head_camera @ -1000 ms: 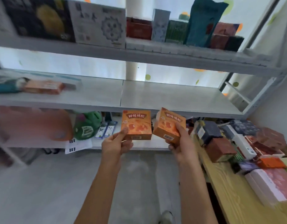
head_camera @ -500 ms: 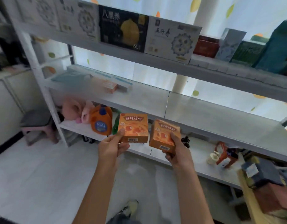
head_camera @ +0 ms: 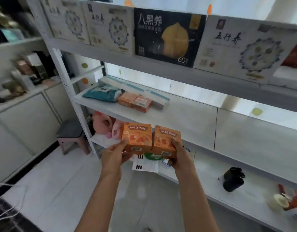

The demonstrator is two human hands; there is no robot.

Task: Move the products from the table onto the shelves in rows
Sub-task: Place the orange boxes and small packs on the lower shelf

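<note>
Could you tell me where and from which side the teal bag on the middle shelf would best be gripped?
Probably across its near end, coming from the open front. The teal bag lies flat on the middle shelf, its right end against the orange boxes and a long white box behind it, so only front and top look free.

Black carton with yellow fruit picture [head_camera: 168, 37], top shelf: "八黑养", "60"
White carton with round serrated emblem [head_camera: 245, 49], top shelf: "五行养"
Two orange cardboard boxes [head_camera: 137, 137], held in the hands: "鲜炖桃胶", barcode beneath
</note>
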